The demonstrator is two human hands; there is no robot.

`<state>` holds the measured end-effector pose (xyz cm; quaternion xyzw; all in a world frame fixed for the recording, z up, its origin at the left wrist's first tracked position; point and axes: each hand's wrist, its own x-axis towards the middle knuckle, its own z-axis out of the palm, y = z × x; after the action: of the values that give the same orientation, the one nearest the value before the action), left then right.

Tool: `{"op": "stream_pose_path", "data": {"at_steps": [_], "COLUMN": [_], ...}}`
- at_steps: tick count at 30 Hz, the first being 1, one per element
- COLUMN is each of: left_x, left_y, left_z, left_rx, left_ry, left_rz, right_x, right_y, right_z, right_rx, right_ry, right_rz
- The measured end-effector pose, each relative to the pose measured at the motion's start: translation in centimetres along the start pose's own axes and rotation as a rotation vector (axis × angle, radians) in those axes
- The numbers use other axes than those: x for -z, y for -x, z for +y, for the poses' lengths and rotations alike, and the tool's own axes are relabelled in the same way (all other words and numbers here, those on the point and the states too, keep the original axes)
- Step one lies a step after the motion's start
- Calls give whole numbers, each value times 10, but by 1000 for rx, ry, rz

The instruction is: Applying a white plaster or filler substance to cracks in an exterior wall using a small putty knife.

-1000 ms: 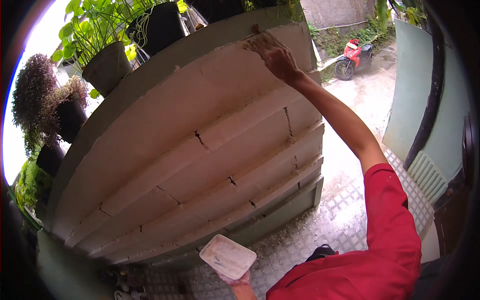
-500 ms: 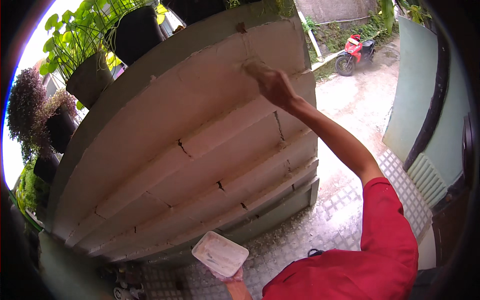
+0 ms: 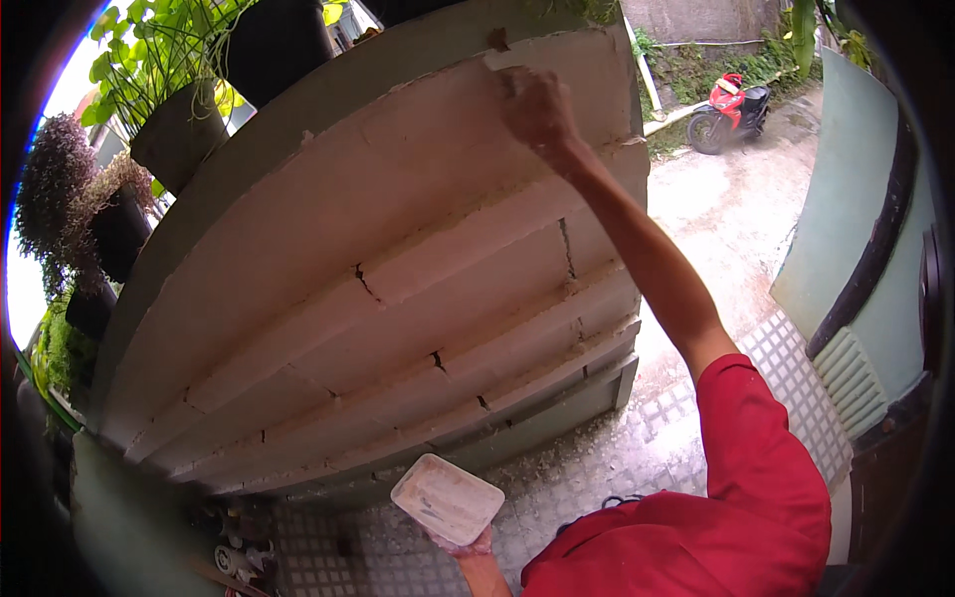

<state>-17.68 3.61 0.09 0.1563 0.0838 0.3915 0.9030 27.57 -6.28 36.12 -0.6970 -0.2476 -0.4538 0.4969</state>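
A shallow white rectangular tub (image 3: 448, 496), smeared inside with greyish residue, is held from beneath by my left hand (image 3: 470, 544). The fingers of that hand are partly hidden by the tub. My right hand (image 3: 540, 111) is raised with its arm stretched out, closed against the upper part of a stepped wall (image 3: 328, 189). Whatever sits in its fingers is too hidden and blurred to name. The wall's surface is pale and patchy, its ledges running in slanting rows, with several dark cracks across them.
Potted plants (image 3: 179, 134) stand along the wall's top at the upper left. Pale debris lies on the tiled floor (image 3: 676, 438) below. A red motorbike (image 3: 731, 111) is parked outside at the upper right. A light green wall (image 3: 846, 189) rises at the right.
My right hand has moved a little up and to the right along the wall, its wrist turned more upright. The tub in my left hand has shifted slightly right in view.
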Motion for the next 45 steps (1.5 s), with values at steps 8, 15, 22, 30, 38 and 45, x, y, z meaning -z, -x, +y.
{"op": "stream_pose_path", "data": {"at_steps": [8, 15, 22, 30, 38, 45], "left_x": [-10, 13, -6, -23, -18, -4], "left_y": [-2, 0, 17, 21, 27, 12], "left_z": [7, 12, 12, 9, -2, 11], "left_rx": [-51, -54, 47, 39, 25, 37], "left_ry": [56, -38, 39, 46, -17, -51], "left_rz": [23, -25, -24, 38, 108, 58], "right_x": [-54, -90, -16, 28, 13, 26], "right_y": [51, 66, 58, 33, 35, 37], "right_z": [-72, -104, -20, 75, 38, 4], "right_rx": [256, 295, -661, -706, -210, -290], "right_ry": [44, -22, -1161, -1261, -294, 187], "right_rz": [-127, -148, -420, 89, 195, -315]}}
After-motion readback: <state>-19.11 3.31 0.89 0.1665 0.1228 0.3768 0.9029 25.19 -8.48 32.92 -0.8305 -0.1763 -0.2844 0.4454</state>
